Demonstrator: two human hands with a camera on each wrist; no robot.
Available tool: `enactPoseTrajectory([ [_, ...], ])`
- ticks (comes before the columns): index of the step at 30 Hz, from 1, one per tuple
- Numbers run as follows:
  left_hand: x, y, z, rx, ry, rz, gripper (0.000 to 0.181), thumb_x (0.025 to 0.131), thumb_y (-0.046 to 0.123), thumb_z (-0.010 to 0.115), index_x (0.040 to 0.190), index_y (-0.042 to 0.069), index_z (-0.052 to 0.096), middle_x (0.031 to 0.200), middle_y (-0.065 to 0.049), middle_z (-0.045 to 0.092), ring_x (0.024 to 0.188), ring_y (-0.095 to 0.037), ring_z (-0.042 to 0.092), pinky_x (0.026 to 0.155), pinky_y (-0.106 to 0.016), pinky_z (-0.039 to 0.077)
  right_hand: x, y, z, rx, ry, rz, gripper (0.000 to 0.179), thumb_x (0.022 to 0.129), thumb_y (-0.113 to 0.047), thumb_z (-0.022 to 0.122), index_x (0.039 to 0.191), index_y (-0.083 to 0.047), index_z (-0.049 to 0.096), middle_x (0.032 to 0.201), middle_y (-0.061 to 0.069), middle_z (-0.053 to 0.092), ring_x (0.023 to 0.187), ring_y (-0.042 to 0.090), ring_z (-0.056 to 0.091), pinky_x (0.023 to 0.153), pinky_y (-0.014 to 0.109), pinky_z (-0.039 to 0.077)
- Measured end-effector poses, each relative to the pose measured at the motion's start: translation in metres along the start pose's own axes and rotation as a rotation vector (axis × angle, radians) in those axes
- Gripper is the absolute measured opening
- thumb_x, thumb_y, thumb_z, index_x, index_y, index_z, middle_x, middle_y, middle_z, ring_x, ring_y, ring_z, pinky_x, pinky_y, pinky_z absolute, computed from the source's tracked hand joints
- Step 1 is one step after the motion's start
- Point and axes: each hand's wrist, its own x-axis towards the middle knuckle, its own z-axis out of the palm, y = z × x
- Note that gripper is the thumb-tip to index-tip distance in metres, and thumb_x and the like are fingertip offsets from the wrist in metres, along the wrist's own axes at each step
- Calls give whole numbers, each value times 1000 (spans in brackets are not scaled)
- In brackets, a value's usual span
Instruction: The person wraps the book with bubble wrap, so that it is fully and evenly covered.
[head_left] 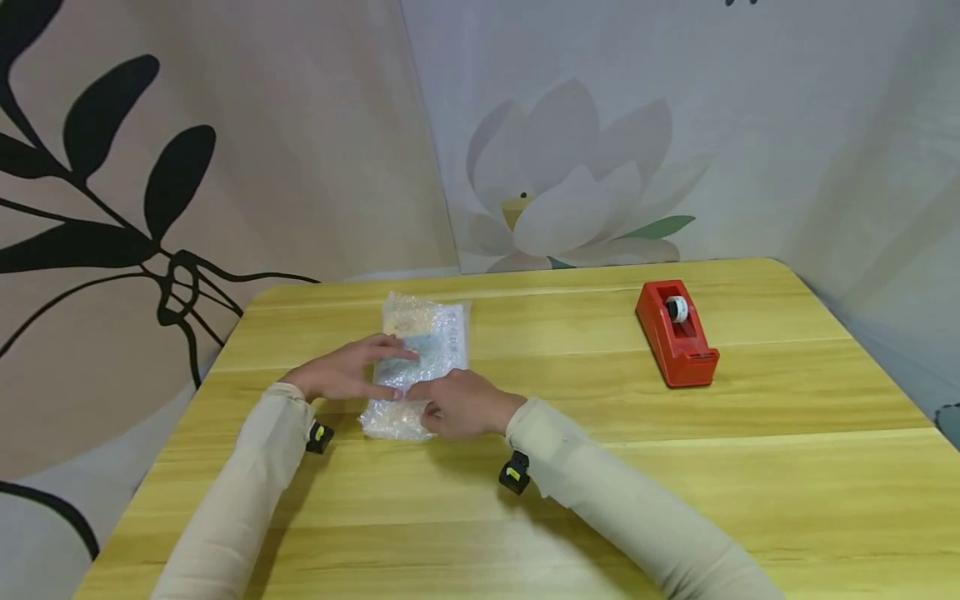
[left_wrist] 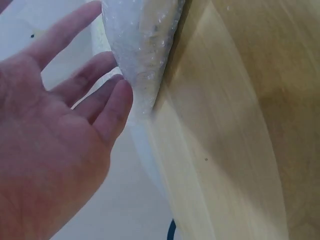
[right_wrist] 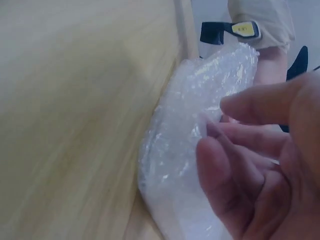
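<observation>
A flat item in clear bubble wrap (head_left: 431, 342) lies on the table, printed colors showing through the plastic. My left hand (head_left: 348, 369) reaches over its left side, fingers spread and thumb pointing right. In the left wrist view the straight fingertips (left_wrist: 119, 97) meet the wrap's edge. My right hand (head_left: 467, 404) is at the package's lower right, its index finger stretched toward the left thumb on top. Seen from the right wrist, the other fingers (right_wrist: 214, 162) bend loosely close over the bubble wrap (right_wrist: 175, 135), with nothing plainly gripped between them.
A red tape dispenser (head_left: 678, 337) with a white roll (head_left: 677, 309) stands at the right of the yellow wooden table (head_left: 570, 333). Printed curtains (head_left: 300, 167) hang behind the table's far edge. Small black cameras (head_left: 514, 473) are strapped under both sleeved wrists.
</observation>
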Motion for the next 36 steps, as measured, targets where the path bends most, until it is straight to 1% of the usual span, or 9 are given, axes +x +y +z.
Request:
enactPoseTrajectory([
  [3,-1,-1,1,-33,-14,37,71,88,40,76,151,23,46,162,-18,29,151,-46,23,112,-76,24,0,3,-1,90,-4,11,38,102,-18,56,139,-14,57,124,3,73,105,13,72,108,33,49],
  [6,-1,0,3,-47,-1,72,73,88,36,77,152,24,45,158,-17,33,149,-43,26,113,-74,26,-2,6,-1,182,-15,10,37,102,-17,57,138,-11,55,136,6,66,116,15,69,101,27,53],
  [10,-1,2,7,-4,14,99,65,88,34,78,147,22,53,154,-20,37,145,-44,30,112,-72,30,-4,9,-1,243,-41,26,38,103,-18,55,139,-11,52,136,3,67,119,14,68,100,26,53],
  [15,0,1,12,40,38,116,60,87,30,78,143,22,57,154,-22,35,146,-45,29,112,-69,32,-6,12,0,306,-56,44,39,103,-20,56,140,-11,51,136,1,66,119,13,67,101,26,53],
  [18,1,1,14,52,43,119,60,87,29,79,143,23,58,155,-22,34,147,-44,27,113,-68,32,-10,16,1,373,-33,29,38,102,-18,58,139,-9,52,139,5,64,118,16,68,94,25,55],
  [23,1,1,13,65,34,102,61,87,26,79,143,22,58,155,-21,33,147,-44,28,113,-67,33,-21,22,0,548,15,-17,34,101,-11,57,135,-5,55,142,14,60,120,25,68,78,25,60],
  [26,1,1,12,68,30,86,60,86,27,80,143,24,58,154,-21,33,146,-44,28,113,-66,34,-28,26,-2,594,69,-56,33,101,-5,54,133,-3,56,140,15,62,121,26,67,84,25,59],
  [30,1,0,12,62,20,80,61,86,31,79,143,24,58,154,-21,33,146,-44,28,112,-67,34,-36,33,-4,605,154,-103,31,100,-1,54,131,0,59,136,18,64,119,28,68,87,25,58],
  [36,0,1,11,68,21,80,61,87,32,79,143,25,58,155,-20,32,146,-43,28,112,-66,34,-48,44,-9,629,240,-102,30,99,-1,56,129,-1,60,134,18,65,117,29,69,86,23,57],
])
